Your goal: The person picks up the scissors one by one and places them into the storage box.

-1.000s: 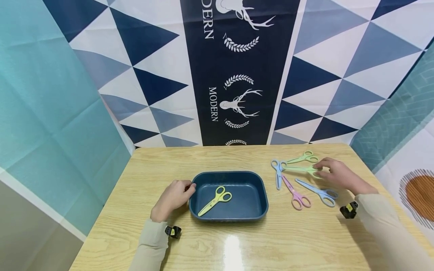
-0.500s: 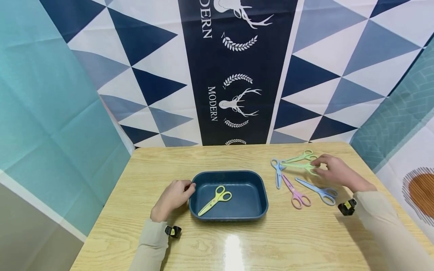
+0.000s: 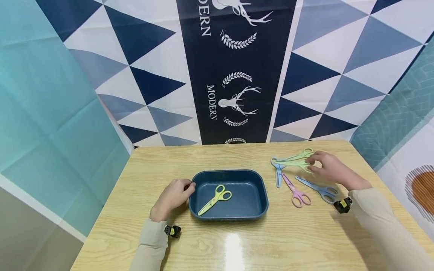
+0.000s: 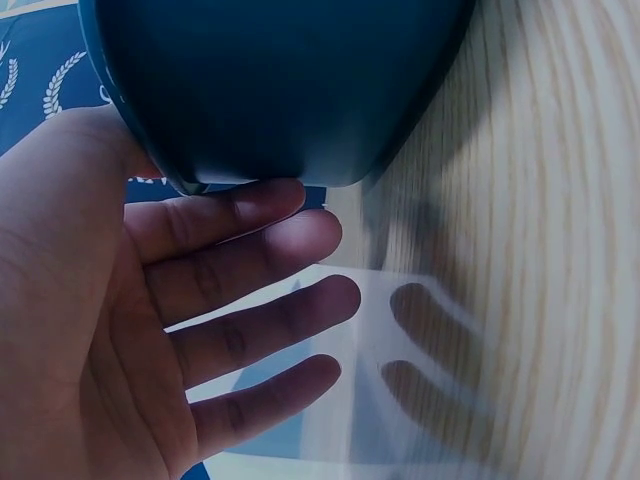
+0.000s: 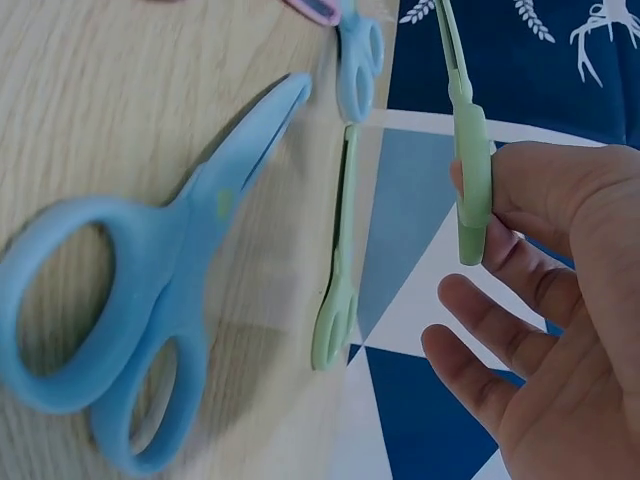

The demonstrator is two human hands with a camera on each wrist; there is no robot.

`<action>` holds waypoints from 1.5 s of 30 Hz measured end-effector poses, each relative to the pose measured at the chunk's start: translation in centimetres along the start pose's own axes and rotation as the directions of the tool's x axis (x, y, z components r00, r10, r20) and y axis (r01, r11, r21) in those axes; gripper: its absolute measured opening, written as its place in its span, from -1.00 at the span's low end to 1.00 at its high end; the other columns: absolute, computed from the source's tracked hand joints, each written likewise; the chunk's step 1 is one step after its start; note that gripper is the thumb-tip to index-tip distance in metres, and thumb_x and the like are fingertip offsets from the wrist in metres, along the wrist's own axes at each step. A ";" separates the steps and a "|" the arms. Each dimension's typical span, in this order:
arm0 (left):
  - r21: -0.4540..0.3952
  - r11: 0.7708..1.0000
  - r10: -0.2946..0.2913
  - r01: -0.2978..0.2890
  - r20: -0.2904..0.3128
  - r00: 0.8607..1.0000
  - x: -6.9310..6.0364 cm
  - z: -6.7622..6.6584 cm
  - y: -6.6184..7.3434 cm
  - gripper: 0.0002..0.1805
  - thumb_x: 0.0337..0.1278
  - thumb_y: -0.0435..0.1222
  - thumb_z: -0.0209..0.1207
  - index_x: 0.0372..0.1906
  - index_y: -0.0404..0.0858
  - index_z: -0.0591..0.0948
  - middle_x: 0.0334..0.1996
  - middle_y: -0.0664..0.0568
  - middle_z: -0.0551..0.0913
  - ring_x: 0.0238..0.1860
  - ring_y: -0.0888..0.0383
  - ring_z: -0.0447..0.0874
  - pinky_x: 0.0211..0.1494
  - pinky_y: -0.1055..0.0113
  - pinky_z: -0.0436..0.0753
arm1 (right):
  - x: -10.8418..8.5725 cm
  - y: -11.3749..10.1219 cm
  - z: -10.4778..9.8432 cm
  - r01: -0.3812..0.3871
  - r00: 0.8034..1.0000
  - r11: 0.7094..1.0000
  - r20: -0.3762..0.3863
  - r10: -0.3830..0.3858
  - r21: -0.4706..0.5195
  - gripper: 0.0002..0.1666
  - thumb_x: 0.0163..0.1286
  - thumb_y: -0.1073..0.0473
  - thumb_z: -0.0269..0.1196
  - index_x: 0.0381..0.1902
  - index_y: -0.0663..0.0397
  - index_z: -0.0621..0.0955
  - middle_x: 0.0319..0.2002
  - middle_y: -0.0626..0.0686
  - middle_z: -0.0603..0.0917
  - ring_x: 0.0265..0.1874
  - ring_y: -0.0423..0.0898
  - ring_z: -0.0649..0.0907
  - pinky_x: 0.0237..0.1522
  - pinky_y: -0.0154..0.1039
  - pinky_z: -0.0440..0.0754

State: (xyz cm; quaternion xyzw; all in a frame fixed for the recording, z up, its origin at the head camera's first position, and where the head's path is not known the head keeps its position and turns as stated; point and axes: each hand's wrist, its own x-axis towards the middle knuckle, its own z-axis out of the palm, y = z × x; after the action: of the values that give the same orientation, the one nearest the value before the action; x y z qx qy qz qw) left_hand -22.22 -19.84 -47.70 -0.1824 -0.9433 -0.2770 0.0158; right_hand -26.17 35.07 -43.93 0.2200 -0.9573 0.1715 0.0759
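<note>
Pale green plastic is what I have in the right hand: the green scissors, pinched at the handle end between thumb and finger. Two more fingers bend loosely beside them, tips free. My right wrist view shows the pair raised off the table. Their long axis runs leftward from the fingers, blades leading and roughly level; the tip shows over the handles of the farther blue scissors, and I cannot tell whether they touch.

The relation I judge to matter is with the dark blue tray. It lies left of the held pair and nearer the body, so the blades point toward its side of the table but aim past its far edge. The yellow scissors lie slantwise inside it, tips toward the near left corner.

My left hand is the nearer one to the tray, gripping its left end: thumb over the rim, index finger against the outer wall, the others straight and spread.

Just beyond the held pair lies a second green pair; on the near side are the pink scissors and another blue pair.
</note>
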 end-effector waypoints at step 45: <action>-0.005 1.000 -0.014 0.014 0.002 1.000 -0.2 0.1 0.1 -0.53 0.55 -0.11 0.04 -0.62 -0.07 0.44 -0.71 0.18 0.34 -0.68 0.26 0.34 -0.50 0.40 0.33 | 3.4 -4.7 -1.5 0.103 0.995 0.995 0.013 -0.103 0.003 -0.80 0.40 0.30 0.34 -0.05 0.28 0.70 -0.11 0.20 0.70 -0.12 0.14 0.71 -0.06 0.15 0.66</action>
State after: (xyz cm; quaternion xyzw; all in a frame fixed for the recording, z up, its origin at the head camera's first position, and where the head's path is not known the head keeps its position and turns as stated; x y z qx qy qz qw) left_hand -22.02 -19.77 -47.81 -0.1761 -0.9438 -0.2794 0.0125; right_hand -26.99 30.27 -40.38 0.2704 -0.9450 0.1669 0.0780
